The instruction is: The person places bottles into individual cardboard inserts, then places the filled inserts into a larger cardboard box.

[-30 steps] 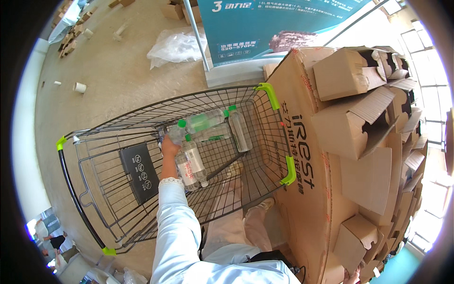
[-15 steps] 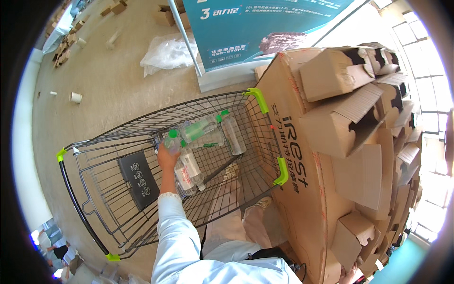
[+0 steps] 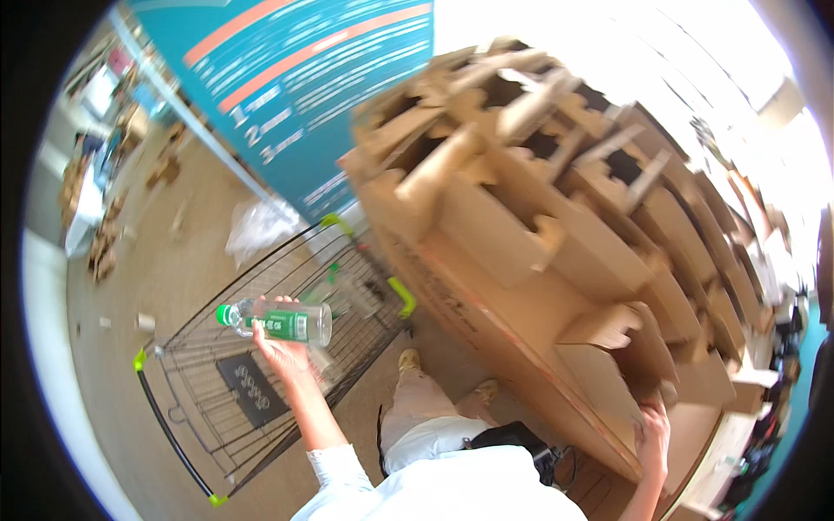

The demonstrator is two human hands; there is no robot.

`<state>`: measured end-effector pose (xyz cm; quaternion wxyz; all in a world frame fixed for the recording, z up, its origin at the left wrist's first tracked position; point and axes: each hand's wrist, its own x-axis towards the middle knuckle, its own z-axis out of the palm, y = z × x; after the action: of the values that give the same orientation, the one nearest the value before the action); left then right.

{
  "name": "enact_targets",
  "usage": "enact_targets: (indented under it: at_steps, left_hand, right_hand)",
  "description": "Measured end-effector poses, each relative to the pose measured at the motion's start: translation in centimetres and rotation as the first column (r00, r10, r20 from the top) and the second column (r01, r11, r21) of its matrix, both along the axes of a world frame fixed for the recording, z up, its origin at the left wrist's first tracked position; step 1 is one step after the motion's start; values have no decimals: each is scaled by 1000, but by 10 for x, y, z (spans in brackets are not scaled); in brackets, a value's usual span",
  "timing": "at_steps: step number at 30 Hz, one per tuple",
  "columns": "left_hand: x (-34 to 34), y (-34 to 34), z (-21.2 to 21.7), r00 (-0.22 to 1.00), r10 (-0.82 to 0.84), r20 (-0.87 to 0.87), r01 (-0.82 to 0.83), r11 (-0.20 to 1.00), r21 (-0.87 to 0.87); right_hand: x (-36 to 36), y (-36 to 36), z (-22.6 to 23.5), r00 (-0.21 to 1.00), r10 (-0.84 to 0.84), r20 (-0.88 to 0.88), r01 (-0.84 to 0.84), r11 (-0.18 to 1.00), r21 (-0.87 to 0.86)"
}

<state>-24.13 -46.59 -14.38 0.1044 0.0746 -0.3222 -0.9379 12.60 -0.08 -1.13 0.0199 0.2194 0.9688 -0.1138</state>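
Note:
My left hand (image 3: 285,358) is closed around a clear plastic bottle (image 3: 308,323) with a green cap and a green label, held sideways above a wire shopping cart (image 3: 157,417). The bottle's cap points left. Down in the cart lie several more clear bottles (image 3: 347,295), partly hidden and blurred. On the right, my right hand (image 3: 653,438) grips the near edge of a small open cardboard box (image 3: 647,352), which rests on a large carton (image 3: 486,317). Its fingertips are partly hidden by the cardboard.
Many open cardboard boxes (image 3: 556,221) are packed on top of the large carton beside the cart. A teal display board (image 3: 304,95) stands behind. Clear plastic sheeting (image 3: 261,227) and a white roll (image 3: 145,322) lie on the floor to the left.
My left hand has risen out of the cart with the bottle. The view has swung right, bringing my right hand at the small box further into sight.

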Motion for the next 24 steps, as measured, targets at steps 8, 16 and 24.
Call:
enact_targets:
  at_steps: [8, 16, 24]
  left_hand:
    - [70, 274, 162, 670, -595, -444, 622, 777, -102]
    - [164, 465, 193, -103, -985, -135, 149, 119, -982]
    - [176, 513, 95, -146, -615, 775, -696, -492, -523]
  right_hand:
    - [22, 57, -16, 976, 214, -32, -214, 977, -7]
    - [39, 73, -13, 980, 174, -91, -178, 983, -39]
    - [28, 68, -23, 975, 203, -94, -210, 975, -72]
